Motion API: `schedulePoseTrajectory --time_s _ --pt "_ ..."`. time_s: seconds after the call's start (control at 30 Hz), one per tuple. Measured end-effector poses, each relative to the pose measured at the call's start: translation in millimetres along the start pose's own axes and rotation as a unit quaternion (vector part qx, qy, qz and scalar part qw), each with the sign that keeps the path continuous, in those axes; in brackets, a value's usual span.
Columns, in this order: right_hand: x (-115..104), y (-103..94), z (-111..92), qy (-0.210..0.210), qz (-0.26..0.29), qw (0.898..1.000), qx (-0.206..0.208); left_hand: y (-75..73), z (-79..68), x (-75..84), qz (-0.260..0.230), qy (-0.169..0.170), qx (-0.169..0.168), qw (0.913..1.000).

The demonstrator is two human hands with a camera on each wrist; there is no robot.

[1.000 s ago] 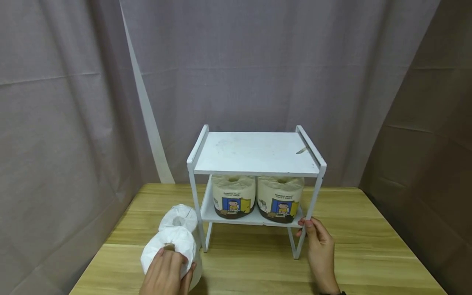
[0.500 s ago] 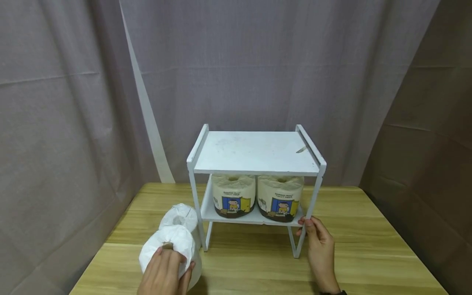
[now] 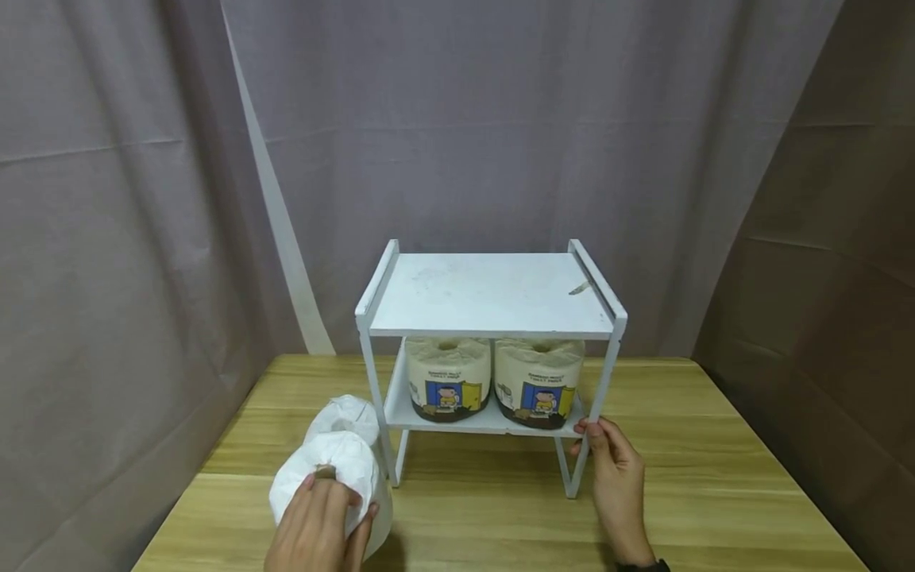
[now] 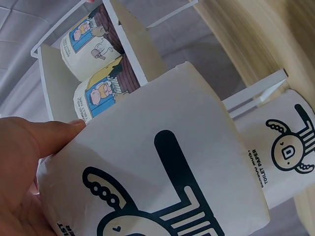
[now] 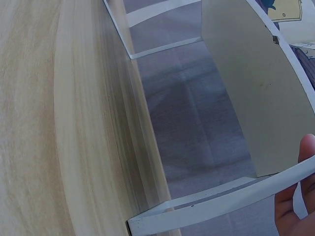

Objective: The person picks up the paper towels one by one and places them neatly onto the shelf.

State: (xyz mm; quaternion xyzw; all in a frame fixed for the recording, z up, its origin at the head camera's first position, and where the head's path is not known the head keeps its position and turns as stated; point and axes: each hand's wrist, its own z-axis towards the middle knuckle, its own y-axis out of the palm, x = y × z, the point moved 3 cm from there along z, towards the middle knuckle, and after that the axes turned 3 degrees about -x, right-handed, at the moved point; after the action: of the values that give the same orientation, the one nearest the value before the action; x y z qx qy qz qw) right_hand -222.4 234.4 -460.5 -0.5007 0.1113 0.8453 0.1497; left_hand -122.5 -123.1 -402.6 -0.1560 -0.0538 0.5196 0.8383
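1. The left hand (image 3: 314, 528), at the lower left of the head view, grips the front white roll (image 3: 368, 477), its fingers at the core opening and its thumb on the side.
2. That front roll sits at the lower left of the frame; whether its base touches the table cannot be told. The left wrist view shows a black animal drawing on its wrapper.
3. The right hand (image 3: 618, 485), right of centre and low, pinches the right front leg of the white rack (image 3: 493, 294).
4. On the rack's lower shelf, mid-frame, the left printed roll (image 3: 449, 381) and the right printed roll (image 3: 539, 385) stand upright side by side, cartoon panels facing forward. The upper board overhangs them, hiding part of their tops.
5. The rear white roll (image 3: 345, 413) is just beside the rack's left front leg, partly covered by the front one.
6. The wooden table (image 3: 715, 477) fills the bottom of the frame; grey curtain (image 3: 457, 159) spans the back, with a darker brown one (image 3: 822, 278) at the right edge.
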Motion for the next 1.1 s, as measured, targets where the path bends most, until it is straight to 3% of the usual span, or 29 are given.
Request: schedulePoseTrajectory --time_s 0.17,0.67,1.1 --pt "1 -0.2 1 -0.001 -0.006 1.000 0.000 -0.9 4.2 1.3 0.005 0.001 0.013 0.9999" --pt "0 0.5 -1 0.001 -0.002 1.000 -0.004 -5.8 12.5 1.7 -0.008 0.000 0.009 0.9999" --pt "0 0.9 -1 -0.007 0.010 1.000 -0.007 -5.7 19.4 -0.6 -0.006 0.023 0.032 0.9992"
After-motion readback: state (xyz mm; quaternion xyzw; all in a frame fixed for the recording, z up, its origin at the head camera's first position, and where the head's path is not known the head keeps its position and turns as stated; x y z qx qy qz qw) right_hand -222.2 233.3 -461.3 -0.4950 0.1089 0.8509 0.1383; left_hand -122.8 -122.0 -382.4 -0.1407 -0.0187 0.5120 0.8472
